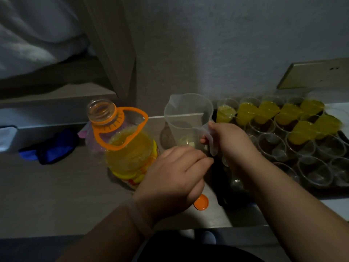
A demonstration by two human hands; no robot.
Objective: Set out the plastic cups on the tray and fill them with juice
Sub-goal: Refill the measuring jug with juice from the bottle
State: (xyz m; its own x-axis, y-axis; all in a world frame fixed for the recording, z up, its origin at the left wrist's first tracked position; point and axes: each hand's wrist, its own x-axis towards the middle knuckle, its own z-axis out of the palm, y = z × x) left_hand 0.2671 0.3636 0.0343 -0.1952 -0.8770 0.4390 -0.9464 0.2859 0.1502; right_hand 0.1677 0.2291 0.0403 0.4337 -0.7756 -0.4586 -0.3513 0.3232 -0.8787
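The right hand grips the handle of a translucent jug. Its fingers are curled round the handle, so that one fingertip shows on the handle's inner side. The jug stands upright on the table, with only a little yellow juice at its bottom. The left hand lies just beside the right, nearer the person. Its fingers are bent and pressed together, the tips reaching to the dark near corner of the tray. Whether they pinch anything there cannot be told in the dim light. To the left of the left fingers, touching or almost touching the back of that hand, stands the juice bottle. It is uncapped and roughly half full, with an orange carrying ring round its neck. Its orange cap lies on the table under the heel of the left hand. To the right of the right fingers the tray is crowded with clear plastic cups. The filled cups stand beyond the fingers, along the wall side. The empty cups stand level with the fingers and nearer the person. Well to the left of both hands a blue cloth lies on the table.
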